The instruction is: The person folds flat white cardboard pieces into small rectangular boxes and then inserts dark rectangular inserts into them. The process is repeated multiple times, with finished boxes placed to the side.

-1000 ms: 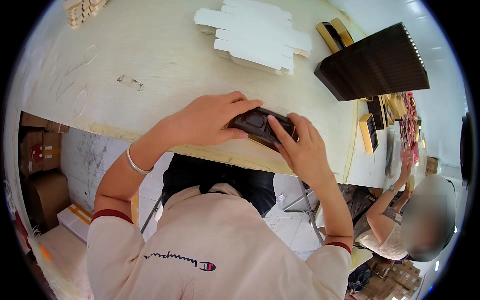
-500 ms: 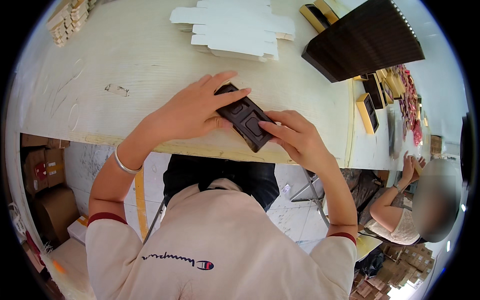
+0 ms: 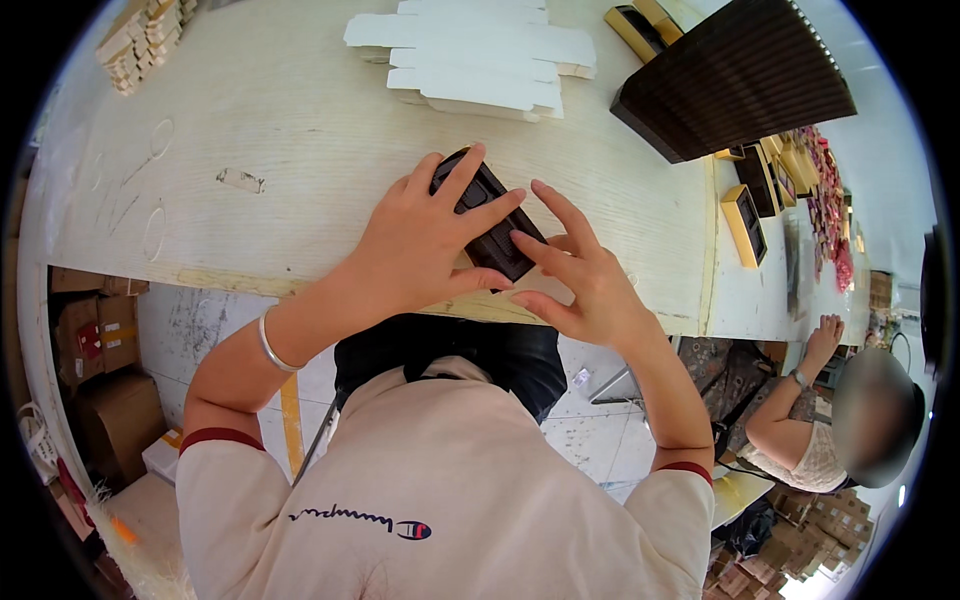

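Note:
A small black insert tray (image 3: 514,262) with moulded hollows lies slanted near the table's front edge, a thin gold rim showing at its far end. My left hand (image 3: 412,240) grips it from the left, its fingers spread across the top and its thumb by the near end. Much of the tray is hidden beneath these fingers. At the tray's right side is my right hand (image 3: 592,280), open, with one fingertip touching the tray's surface and the thumb and other fingers apart.
Flat white carton blanks (image 3: 470,60) lie stacked at the far middle. A tall stack of black trays (image 3: 735,85) leans at the far right, near gold boxes with black inserts (image 3: 743,225). White pieces (image 3: 140,45) are piled far left. Another person's hand (image 3: 826,335) is at the right.
My left hand has slid further over the tray, and the tray has shifted slightly right. My right hand has loosened, its fingers spreading. The other person's hand now lies flatter.

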The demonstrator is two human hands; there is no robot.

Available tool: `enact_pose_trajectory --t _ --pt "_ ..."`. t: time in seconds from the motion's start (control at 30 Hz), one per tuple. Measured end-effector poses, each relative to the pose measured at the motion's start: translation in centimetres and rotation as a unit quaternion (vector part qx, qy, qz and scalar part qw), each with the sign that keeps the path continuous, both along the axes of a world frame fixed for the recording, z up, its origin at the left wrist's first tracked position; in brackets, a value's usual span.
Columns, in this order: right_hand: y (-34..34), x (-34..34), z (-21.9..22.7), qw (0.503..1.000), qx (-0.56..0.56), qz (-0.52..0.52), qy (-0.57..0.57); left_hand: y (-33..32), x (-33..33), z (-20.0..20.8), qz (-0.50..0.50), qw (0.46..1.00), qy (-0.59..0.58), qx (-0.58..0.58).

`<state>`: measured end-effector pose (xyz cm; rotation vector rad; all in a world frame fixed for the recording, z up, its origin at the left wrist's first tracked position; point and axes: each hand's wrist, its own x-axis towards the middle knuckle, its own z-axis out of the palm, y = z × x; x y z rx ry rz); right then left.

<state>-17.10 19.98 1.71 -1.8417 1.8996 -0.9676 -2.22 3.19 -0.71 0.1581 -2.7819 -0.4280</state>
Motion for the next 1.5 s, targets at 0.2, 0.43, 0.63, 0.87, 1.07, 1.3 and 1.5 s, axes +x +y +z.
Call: enact_pose_trajectory --t 0.2,0.43,0.63,0.87,1.07,1.3,1.5 --pt "-0.5 1.3 -0.8 0.999 0.008 -0.039 0.027 -1.2 0.4 0.4 -0.030 0.998 -0.049 0.036" --pt "0.1 2.8 -0.9 0.980 0.013 -0.049 0.193 -4.8 1.2 1.2 -0.061 0.976 -0.073 0.197" --pt "0.0 3.4 -3.1 0.980 -0.018 -0.066 0.185 -6.0 1.6 0.8 -0.027 0.923 -0.100 0.372" --pt "-0.5 4.1 -3.3 0.963 0.003 -0.080 0.259 -5.1 1.6 0.7 0.080 0.848 -0.055 0.522" --pt "-0.6 2.7 -3.3 0.987 -0.004 -0.053 0.154 -6.5 0.5 1.1 0.122 0.819 -0.103 0.551" --pt "-1.0 3.6 -3.1 0.980 -0.006 -0.096 0.175 -6.6 -1.3 1.8 0.092 0.942 -0.159 0.282" --pt "-1.5 2.5 -3.4 0.983 -0.009 -0.073 0.168 -6.8 -2.1 2.7 0.011 0.953 -0.171 0.249"
